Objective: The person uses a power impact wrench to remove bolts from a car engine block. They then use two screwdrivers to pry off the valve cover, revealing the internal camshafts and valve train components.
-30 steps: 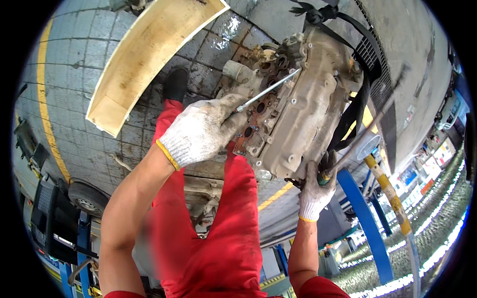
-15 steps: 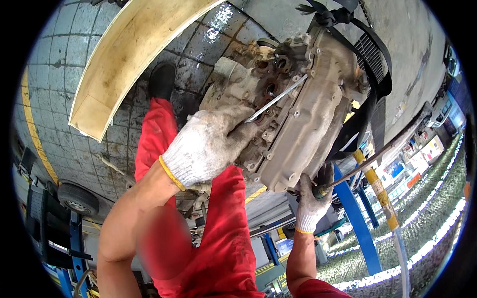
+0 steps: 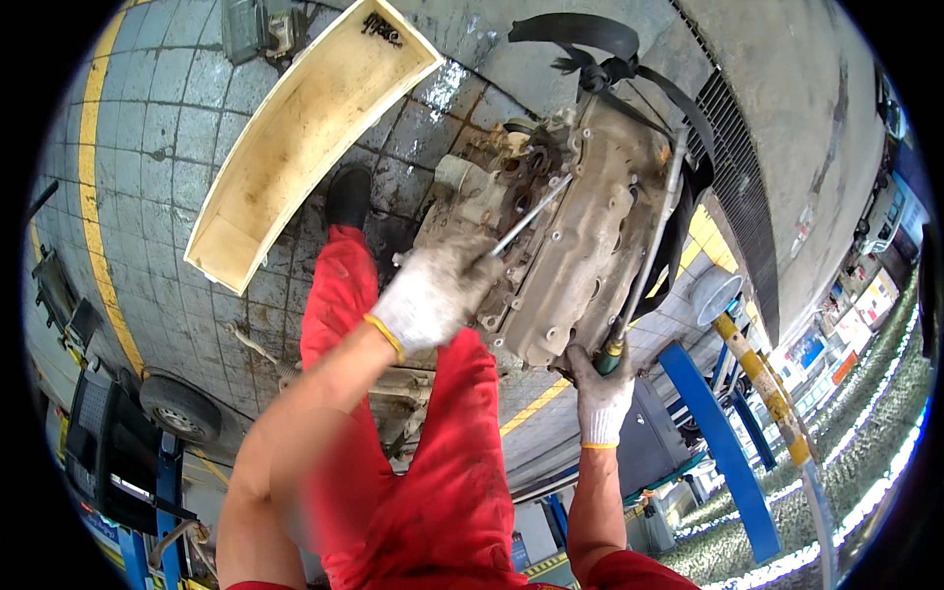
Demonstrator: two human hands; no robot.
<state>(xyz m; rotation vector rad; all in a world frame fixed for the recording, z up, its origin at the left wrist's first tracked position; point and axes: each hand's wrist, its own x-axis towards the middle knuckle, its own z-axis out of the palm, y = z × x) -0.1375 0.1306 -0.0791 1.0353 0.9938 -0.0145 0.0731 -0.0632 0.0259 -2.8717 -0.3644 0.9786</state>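
A grey-brown metal engine (image 3: pixel 575 231) with a long ribbed cover and open round ports stands before me. My left hand (image 3: pixel 433 292), in a white knit glove, is closed around a slim steel rod-like tool (image 3: pixel 531 216). That tool slants across the engine, its far end by the cover's left edge; its exact kind is unclear. At the engine's near right corner, my right hand (image 3: pixel 602 398), gloved too, grips a long metal rod with a green handle (image 3: pixel 610 356). The rod's shaft runs up along the right side of the cover.
Black straps (image 3: pixel 600 74) are knotted at the engine's far end. On the tiled floor at left lies a long pale wooden box (image 3: pixel 295 138). A wheel (image 3: pixel 180 405) sits at lower left. To the right stand a blue beam (image 3: pixel 718 442) and a yellow-and-white pole (image 3: pixel 762 383).
The green-handled rod has swung from pointing out to the right to lying along the engine cover. My left hand still holds the steel tool. The view has shifted, showing more of the box.
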